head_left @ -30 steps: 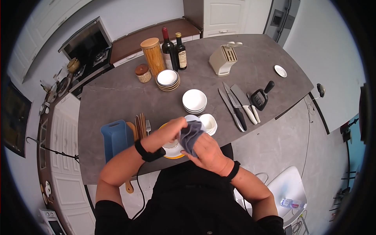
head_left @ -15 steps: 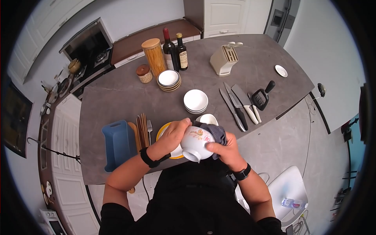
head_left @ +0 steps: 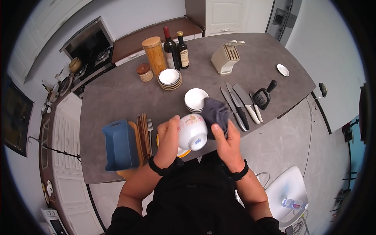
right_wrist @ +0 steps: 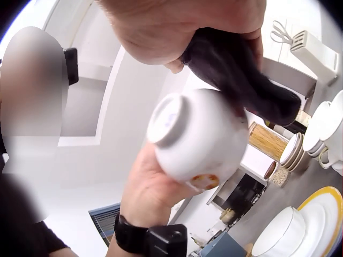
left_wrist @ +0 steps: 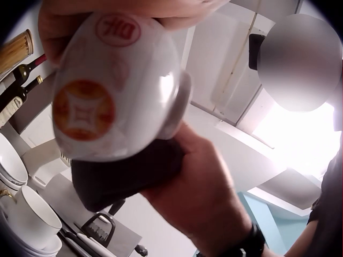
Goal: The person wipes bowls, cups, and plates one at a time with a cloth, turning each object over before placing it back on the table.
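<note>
A white bowl (head_left: 192,131) with red and orange printed motifs is tilted on its side above the table's front edge, its foot ring facing my body. My left hand (head_left: 168,141) grips it from the left. In my right hand (head_left: 229,147) is a dark grey cloth (head_left: 216,115), pinched with the thumb on the near side. The cloth (left_wrist: 126,174) lies right at the bowl's wall in the left wrist view. Under the hands, a yellow-rimmed plate (right_wrist: 333,201) carries another white bowl (right_wrist: 278,235), seen in the right wrist view.
Behind the hands stand stacked white bowls (head_left: 196,97). On the left are a blue bin (head_left: 121,145), chopsticks (head_left: 144,131) and a fork (head_left: 150,127). Several knives (head_left: 237,105) lie to the right, below a knife block (head_left: 225,58). Bottles (head_left: 170,49) and a spaghetti jar (head_left: 154,55) stand farther back.
The bowl came up from behind the cloth and has turned so its foot shows. The cloth moved from over the bowl to its right side, and my right hand moved right.
</note>
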Action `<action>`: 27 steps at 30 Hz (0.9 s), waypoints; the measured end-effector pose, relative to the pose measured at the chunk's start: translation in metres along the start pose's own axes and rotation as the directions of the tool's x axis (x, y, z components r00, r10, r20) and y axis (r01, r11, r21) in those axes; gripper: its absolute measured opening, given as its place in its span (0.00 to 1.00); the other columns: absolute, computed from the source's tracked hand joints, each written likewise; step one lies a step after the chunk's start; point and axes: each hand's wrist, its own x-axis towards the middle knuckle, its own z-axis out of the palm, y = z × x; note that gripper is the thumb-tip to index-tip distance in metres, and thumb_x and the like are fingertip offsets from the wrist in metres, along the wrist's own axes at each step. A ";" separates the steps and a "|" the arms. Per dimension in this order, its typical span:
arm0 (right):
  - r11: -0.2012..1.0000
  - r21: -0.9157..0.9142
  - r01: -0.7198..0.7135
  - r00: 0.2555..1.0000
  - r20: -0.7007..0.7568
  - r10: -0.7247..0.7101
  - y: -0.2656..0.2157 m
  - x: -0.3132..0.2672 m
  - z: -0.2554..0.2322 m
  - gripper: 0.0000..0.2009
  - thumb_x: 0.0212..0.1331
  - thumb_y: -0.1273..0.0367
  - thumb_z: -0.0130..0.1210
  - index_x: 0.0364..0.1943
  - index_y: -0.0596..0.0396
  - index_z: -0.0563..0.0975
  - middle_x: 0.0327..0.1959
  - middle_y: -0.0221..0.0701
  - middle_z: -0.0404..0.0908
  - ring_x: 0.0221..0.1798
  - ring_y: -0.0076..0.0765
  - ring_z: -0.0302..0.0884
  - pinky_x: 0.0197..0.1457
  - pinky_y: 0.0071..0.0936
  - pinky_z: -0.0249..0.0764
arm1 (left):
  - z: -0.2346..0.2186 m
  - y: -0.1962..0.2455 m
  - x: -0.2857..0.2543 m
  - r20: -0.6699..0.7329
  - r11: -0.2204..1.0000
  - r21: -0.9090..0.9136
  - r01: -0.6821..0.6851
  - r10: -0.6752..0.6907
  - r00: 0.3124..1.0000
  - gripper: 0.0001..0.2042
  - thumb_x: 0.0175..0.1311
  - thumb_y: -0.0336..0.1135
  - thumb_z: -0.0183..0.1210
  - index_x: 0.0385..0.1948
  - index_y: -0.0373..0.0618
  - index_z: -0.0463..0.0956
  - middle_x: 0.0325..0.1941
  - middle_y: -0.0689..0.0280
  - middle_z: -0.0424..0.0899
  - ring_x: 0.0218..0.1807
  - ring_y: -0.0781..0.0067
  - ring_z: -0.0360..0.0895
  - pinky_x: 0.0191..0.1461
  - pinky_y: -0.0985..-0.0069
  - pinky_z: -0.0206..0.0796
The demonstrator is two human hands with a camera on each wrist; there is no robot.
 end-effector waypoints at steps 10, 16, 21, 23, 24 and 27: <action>0.911 -0.246 0.330 0.940 0.172 -0.294 -0.003 -0.011 0.028 0.20 0.68 0.66 0.61 0.62 0.57 0.82 0.78 0.57 0.61 0.80 0.66 0.59 0.80 0.50 0.58 | 0.015 -0.016 -0.012 0.138 0.944 0.163 -0.288 0.268 0.954 0.15 0.75 0.34 0.49 0.48 0.34 0.82 0.44 0.59 0.89 0.45 0.68 0.86 0.48 0.68 0.76; 0.953 0.202 -0.227 0.971 0.125 0.205 -0.010 0.003 0.017 0.26 0.80 0.60 0.47 0.72 0.63 0.68 0.65 0.41 0.78 0.65 0.37 0.76 0.69 0.33 0.70 | 0.026 -0.006 -0.013 0.387 0.564 0.275 -0.779 0.677 0.626 0.17 0.71 0.36 0.51 0.19 0.39 0.64 0.20 0.56 0.64 0.21 0.54 0.64 0.27 0.60 0.55; 0.296 0.743 -0.600 0.771 0.439 0.462 0.015 0.005 0.007 0.22 0.80 0.52 0.44 0.59 0.55 0.77 0.54 0.35 0.84 0.54 0.32 0.83 0.60 0.33 0.79 | 0.017 0.012 -0.010 0.687 0.252 0.102 -0.962 0.681 0.251 0.17 0.54 0.39 0.58 0.14 0.43 0.61 0.19 0.63 0.63 0.19 0.62 0.61 0.24 0.65 0.52; 0.135 0.757 -0.640 0.723 0.533 0.439 0.026 -0.002 0.007 0.24 0.80 0.49 0.44 0.58 0.55 0.77 0.53 0.35 0.85 0.54 0.35 0.84 0.59 0.35 0.80 | 0.020 0.015 -0.009 0.723 0.162 0.001 -0.987 0.681 0.112 0.18 0.45 0.41 0.61 0.13 0.46 0.59 0.19 0.65 0.63 0.17 0.64 0.58 0.21 0.66 0.50; 0.111 0.761 -0.639 0.712 0.530 0.461 0.029 -0.002 0.007 0.24 0.80 0.49 0.44 0.58 0.55 0.78 0.53 0.35 0.85 0.53 0.35 0.84 0.59 0.35 0.80 | 0.021 0.015 -0.009 0.738 0.144 0.006 -0.990 0.667 0.101 0.17 0.43 0.41 0.63 0.13 0.47 0.60 0.19 0.64 0.63 0.18 0.64 0.60 0.22 0.66 0.51; 0.136 0.785 -0.604 0.704 0.447 0.552 0.033 -0.001 0.013 0.24 0.79 0.48 0.44 0.55 0.54 0.79 0.50 0.33 0.86 0.52 0.35 0.84 0.57 0.35 0.80 | 0.013 0.001 0.014 0.839 0.205 0.127 -0.971 0.499 0.215 0.13 0.45 0.38 0.63 0.18 0.44 0.66 0.23 0.60 0.69 0.24 0.57 0.66 0.28 0.64 0.57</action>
